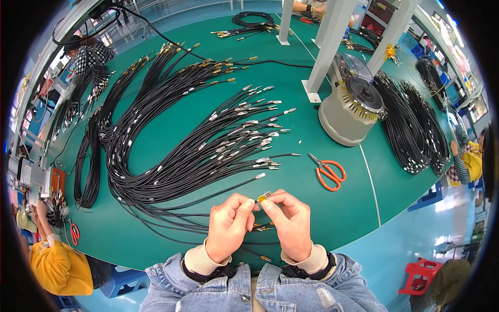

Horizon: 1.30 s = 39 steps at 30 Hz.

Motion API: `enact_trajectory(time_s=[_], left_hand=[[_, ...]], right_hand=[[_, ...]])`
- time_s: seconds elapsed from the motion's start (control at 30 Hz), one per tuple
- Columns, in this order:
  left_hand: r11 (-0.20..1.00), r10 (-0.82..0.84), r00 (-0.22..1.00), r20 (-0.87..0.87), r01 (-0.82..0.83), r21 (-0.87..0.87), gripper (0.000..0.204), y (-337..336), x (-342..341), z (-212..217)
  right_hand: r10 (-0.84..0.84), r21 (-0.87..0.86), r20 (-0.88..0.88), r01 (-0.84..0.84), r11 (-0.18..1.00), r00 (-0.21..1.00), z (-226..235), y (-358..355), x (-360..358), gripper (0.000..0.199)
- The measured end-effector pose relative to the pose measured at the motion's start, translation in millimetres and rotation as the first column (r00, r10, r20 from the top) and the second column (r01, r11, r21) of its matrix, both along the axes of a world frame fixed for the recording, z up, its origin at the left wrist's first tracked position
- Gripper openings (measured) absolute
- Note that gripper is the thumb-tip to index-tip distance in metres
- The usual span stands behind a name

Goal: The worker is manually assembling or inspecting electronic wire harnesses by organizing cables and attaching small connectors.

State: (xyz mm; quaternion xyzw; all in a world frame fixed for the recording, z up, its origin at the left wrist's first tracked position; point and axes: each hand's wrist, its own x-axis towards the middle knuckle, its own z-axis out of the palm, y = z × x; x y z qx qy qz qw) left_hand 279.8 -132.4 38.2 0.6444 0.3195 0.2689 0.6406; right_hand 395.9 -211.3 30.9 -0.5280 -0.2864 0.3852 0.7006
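My left hand (228, 224) and my right hand (289, 224) meet near the table's front edge, thumbs and fingertips pinched together. Between them is a small yellow label (262, 197), partly clear at its tip, on what looks like a black cable end. The left fingers close on the cable, mostly hidden behind them, while the right ones grip the label. Below the hands lie more cable ends, one with a yellow tag (266, 258). A large bundle of black cables (171, 156) with white-tagged ends curves across the table just beyond.
Orange-handled scissors (331, 174) lie right of my hands. Behind them stands a round grey tape dispenser (349, 112) beside white metal posts (327, 52). More cable bundles (408, 130) lie at the right and a coil (253, 22) at the back. People work around the green table (291, 67).
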Motion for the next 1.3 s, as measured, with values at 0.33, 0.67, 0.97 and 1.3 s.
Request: enact_trajectory(time_s=[0.33, 0.67, 0.97, 1.3], left_hand=[[1.000, 0.002, 0.999, 0.033, -0.001, -0.011, 0.022, 0.3, 0.1, -2.3], [0.897, -0.151, 0.983, 0.105, 0.181, -0.403, 0.030, 14.9, -4.1, 9.5], [0.797, -0.334, 0.929, 0.159, 0.368, -0.478, 0.033, 26.8, -11.0, 5.6], [0.768, -0.385, 0.909, 0.160, 0.411, -0.490, 0.032, 28.3, -10.2, 3.3]], right_hand=[[0.000, -0.020, -0.007, 0.000, 1.000, 1.000, -0.3, -1.0, 0.1, 0.005], [0.012, 0.030, -0.003, -0.011, 0.999, 1.000, -8.2, 2.1, 0.9, 0.006], [0.181, 0.137, 0.036, -0.184, 0.973, 0.983, -12.6, 9.7, 13.2, 0.009], [0.222, 0.073, 0.157, -0.235, 0.969, 0.962, -7.8, 6.6, 28.7, 0.014]])
